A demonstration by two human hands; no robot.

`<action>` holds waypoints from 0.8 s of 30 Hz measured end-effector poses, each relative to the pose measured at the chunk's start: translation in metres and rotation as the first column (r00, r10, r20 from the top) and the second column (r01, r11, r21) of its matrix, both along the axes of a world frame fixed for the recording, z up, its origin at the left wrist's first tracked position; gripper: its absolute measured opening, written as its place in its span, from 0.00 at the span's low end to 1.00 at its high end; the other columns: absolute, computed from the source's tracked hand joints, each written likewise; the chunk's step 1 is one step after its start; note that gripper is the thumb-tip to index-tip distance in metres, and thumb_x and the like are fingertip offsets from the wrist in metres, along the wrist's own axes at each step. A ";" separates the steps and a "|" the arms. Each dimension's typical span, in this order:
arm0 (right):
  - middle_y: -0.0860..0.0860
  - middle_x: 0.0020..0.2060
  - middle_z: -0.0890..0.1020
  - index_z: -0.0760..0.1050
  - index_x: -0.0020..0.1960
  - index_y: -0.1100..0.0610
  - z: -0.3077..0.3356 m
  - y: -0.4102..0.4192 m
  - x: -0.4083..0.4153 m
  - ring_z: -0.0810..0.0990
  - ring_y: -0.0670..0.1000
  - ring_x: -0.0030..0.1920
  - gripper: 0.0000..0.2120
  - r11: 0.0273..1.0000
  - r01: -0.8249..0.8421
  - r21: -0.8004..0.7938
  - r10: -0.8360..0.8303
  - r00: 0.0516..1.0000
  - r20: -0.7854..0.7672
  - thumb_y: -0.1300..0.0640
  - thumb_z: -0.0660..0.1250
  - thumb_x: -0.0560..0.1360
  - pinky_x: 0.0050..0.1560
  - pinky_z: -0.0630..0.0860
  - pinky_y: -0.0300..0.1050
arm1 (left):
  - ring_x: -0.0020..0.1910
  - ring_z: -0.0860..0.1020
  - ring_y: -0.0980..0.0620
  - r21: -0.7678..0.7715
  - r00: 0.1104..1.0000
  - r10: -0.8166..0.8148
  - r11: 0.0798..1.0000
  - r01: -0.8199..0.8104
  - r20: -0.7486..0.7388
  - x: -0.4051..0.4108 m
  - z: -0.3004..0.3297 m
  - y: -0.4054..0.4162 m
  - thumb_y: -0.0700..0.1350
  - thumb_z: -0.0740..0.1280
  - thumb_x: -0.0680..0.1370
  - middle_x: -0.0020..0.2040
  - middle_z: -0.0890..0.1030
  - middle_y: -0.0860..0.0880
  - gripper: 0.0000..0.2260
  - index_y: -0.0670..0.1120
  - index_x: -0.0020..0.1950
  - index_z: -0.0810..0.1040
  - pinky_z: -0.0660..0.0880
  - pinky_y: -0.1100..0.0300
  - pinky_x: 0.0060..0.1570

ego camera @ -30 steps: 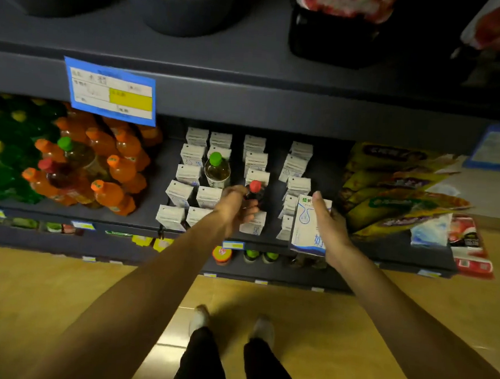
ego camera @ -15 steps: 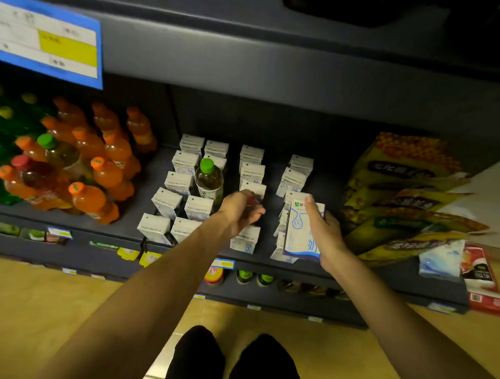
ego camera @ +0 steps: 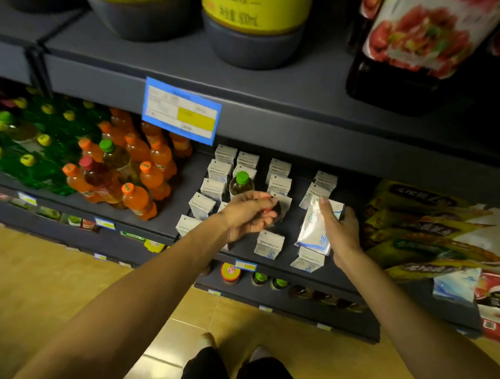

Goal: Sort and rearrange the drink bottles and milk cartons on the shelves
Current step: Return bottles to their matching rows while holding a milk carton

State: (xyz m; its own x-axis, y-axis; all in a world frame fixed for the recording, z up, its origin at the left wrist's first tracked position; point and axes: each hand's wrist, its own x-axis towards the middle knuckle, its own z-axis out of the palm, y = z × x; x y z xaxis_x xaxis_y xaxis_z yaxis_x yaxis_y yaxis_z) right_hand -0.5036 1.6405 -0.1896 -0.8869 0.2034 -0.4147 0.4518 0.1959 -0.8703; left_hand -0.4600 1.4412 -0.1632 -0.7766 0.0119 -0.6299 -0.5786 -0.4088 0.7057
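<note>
While our left hand [ego camera: 249, 212] curls around a small dark bottle [ego camera: 275, 212] at frame centre, our right hand [ego camera: 341, 226] grips 1 light, crushable milk carton [ego camera: 313, 230] beside it; we judge its stiff edges safest.

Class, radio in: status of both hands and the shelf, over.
Left hand grips dark red-capped bottle. Right hand holds milk carton. Green-capped bottle stands among the small cartons.

Dark bottle [ego camera: 276, 212] mostly hidden inside left hand [ego camera: 249, 214]; cap perhaps red. Price label [ego camera: 182, 112] print blurred, unreadable. Big jugs [ego camera: 251, 24] cut off at top edge.
</note>
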 end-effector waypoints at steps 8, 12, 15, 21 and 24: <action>0.54 0.52 0.83 0.75 0.55 0.57 -0.004 -0.027 -0.013 0.84 0.53 0.50 0.18 0.988 -0.127 0.088 0.136 0.985 -0.105 0.56 0.78 0.70 0.50 0.82 0.54 | 0.25 0.78 0.57 -0.085 0.996 -0.092 0.992 0.092 0.002 0.037 0.030 -0.030 0.45 0.73 0.75 0.34 0.84 0.46 0.04 0.47 0.47 0.80 0.69 0.68 0.20; 0.58 0.56 0.83 0.75 0.61 0.59 -0.024 -0.041 -0.019 0.83 0.55 0.53 0.23 0.971 -0.190 0.146 0.205 0.974 -0.094 0.63 0.78 0.69 0.50 0.83 0.49 | 0.26 0.80 0.57 -0.109 0.992 -0.122 0.986 0.124 0.026 0.053 0.032 -0.042 0.44 0.73 0.75 0.34 0.84 0.46 0.05 0.47 0.48 0.79 0.74 0.67 0.23; 0.59 0.56 0.83 0.75 0.62 0.62 -0.041 -0.051 -0.022 0.82 0.54 0.51 0.23 0.948 -0.251 0.197 0.271 0.959 -0.079 0.64 0.77 0.70 0.38 0.80 0.37 | 0.27 0.81 0.56 -0.117 0.988 -0.151 0.981 0.155 0.042 0.061 0.030 -0.049 0.43 0.74 0.75 0.34 0.84 0.46 0.06 0.46 0.49 0.79 0.75 0.66 0.25; 0.62 0.55 0.83 0.76 0.62 0.62 -0.090 -0.064 -0.030 0.82 0.59 0.55 0.27 0.857 -0.401 0.323 0.431 0.902 -0.021 0.65 0.80 0.66 0.55 0.79 0.52 | 0.26 0.81 0.55 -0.149 0.969 -0.235 0.958 0.243 0.073 0.062 0.015 -0.058 0.40 0.73 0.74 0.32 0.83 0.45 0.13 0.42 0.58 0.78 0.76 0.65 0.24; 0.60 0.54 0.83 0.77 0.62 0.60 -0.117 -0.063 -0.034 0.82 0.59 0.54 0.29 0.810 -0.455 0.370 0.480 0.877 0.025 0.61 0.82 0.64 0.56 0.80 0.56 | 0.26 0.81 0.55 -0.186 0.954 -0.289 0.936 0.299 0.079 0.059 0.003 -0.056 0.40 0.73 0.74 0.32 0.83 0.46 0.10 0.42 0.55 0.79 0.75 0.65 0.24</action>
State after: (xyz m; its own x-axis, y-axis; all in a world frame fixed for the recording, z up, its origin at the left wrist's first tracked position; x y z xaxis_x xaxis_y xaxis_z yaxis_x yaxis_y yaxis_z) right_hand -0.5380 1.5770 -0.3061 -0.9352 -0.1220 -0.3324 0.1703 0.6681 -0.7244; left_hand -0.4013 1.3855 -0.1599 -0.7249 0.1087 -0.6802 -0.6883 -0.0735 0.7217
